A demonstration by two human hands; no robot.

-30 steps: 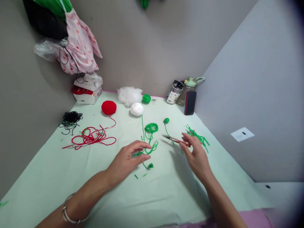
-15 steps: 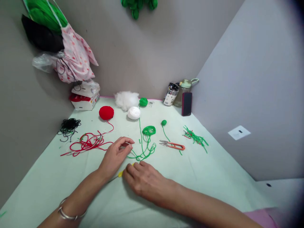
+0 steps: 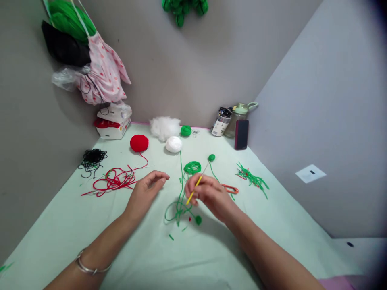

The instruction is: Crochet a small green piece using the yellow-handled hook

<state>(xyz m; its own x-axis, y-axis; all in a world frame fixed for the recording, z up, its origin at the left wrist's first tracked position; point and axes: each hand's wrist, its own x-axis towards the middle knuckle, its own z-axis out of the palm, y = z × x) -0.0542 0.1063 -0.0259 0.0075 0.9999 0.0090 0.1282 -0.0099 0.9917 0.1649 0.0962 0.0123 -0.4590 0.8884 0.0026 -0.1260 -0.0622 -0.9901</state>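
My right hand point(image 3: 208, 195) is closed round a crochet hook point(image 3: 198, 183) with a yellow handle, its metal tip pointing up toward the back. Loose green yarn point(image 3: 178, 207) lies on the pale green cloth just below and left of that hand, with a small green crocheted piece point(image 3: 198, 220) at its end. My left hand point(image 3: 145, 193) hovers to the left of the yarn, fingers loosely curled with thumb and forefinger near each other; nothing I can make out is in them. A coil of green yarn point(image 3: 192, 167) lies just behind both hands.
Orange thread snips point(image 3: 231, 188) lie partly behind my right hand. Green yarn scraps point(image 3: 252, 179) lie at the right, red yarn point(image 3: 116, 179) and black yarn point(image 3: 92, 157) at the left. Red ball point(image 3: 139, 143), white ball point(image 3: 173, 144), stuffing point(image 3: 165, 127), jar point(image 3: 220, 121), phone point(image 3: 242, 134) line the back.
My right hand put down the snips on the right, reached to the front of the cloth for the yellow hook, and has now lifted it above the green yarn. My left hand stayed about where it was.
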